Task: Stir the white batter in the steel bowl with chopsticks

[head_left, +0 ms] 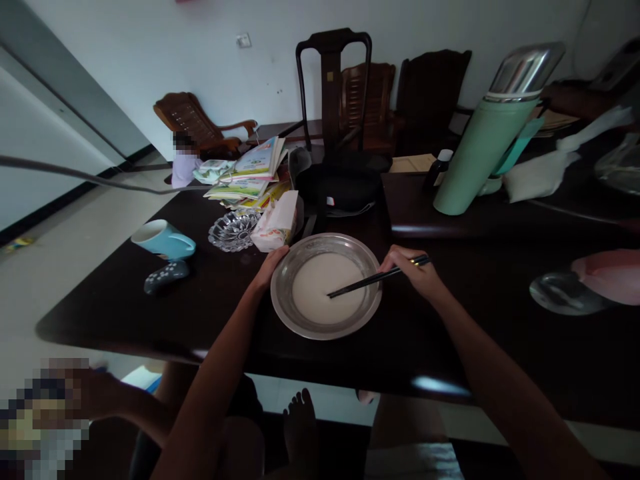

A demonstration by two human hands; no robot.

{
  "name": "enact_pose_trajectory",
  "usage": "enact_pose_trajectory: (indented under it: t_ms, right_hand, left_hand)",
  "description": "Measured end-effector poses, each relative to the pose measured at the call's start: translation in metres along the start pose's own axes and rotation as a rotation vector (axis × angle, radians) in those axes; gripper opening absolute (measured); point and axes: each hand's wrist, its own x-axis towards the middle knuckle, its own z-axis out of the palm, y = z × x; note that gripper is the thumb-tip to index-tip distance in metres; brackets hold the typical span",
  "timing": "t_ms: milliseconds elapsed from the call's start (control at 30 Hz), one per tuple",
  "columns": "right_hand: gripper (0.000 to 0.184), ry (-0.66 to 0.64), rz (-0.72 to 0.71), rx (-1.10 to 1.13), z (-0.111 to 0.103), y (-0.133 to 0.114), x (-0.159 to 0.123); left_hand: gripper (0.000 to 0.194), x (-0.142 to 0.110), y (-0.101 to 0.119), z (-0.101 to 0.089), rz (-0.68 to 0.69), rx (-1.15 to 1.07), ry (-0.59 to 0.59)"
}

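Observation:
A round metal basin (345, 241) stands on the dark table in front of me, with a smooth, milky off-white liquid (320, 283) in it. My left hand (273, 265) grips the basin's left rim; some of its fingers are hidden against the outer side. In my right hand (413, 270), closed and just beyond the right rim, is a pair of dark chopsticks (365, 281). They slant down to the left across the basin, and their tips meet the liquid near its middle.
Left on the table (100, 313) are a light blue mug (163, 240), a game controller (167, 277), a glass dish (233, 231), a tissue pack (277, 223) and stacked books (250, 177). A green thermos (485, 147) leans at right. Two people are at the left.

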Motion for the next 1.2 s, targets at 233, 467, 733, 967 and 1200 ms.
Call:
enact_pose_trajectory:
  t_ms: [233, 467, 733, 967, 1200]
  right_hand:
    - [0.037, 0.075, -0.013, -0.078, -0.0027, 0.0015, 0.0016]
    - [0.037, -0.062, -0.012, -0.032, 0.0027, 0.0015, 0.0014]
    - [0.043, 0.047, 0.032, 0.034, -0.0032, -0.0011, 0.0017]
    - [0.04, -0.001, -0.004, -0.077, -0.0024, -0.0018, 0.0024]
    - [0.043, -0.047, 0.038, 0.041, 0.0019, -0.0043, 0.0006]
  left_hand:
    - [0.045, 0.0002, 0.0002, 0.0005, 0.016, 0.026, 0.006]
    - [0.046, 0.0013, -0.0004, -0.0014, -0.003, 0.03, -0.008]
    - [0.043, 0.0009, 0.0008, -0.0007, -0.013, 0.048, -0.008]
    - [0.039, 0.002, 0.0009, -0.0009, 0.015, 0.036, 0.017]
    - [0.037, 0.0017, -0.0054, -0.0005, 0.033, -0.003, 0.03]
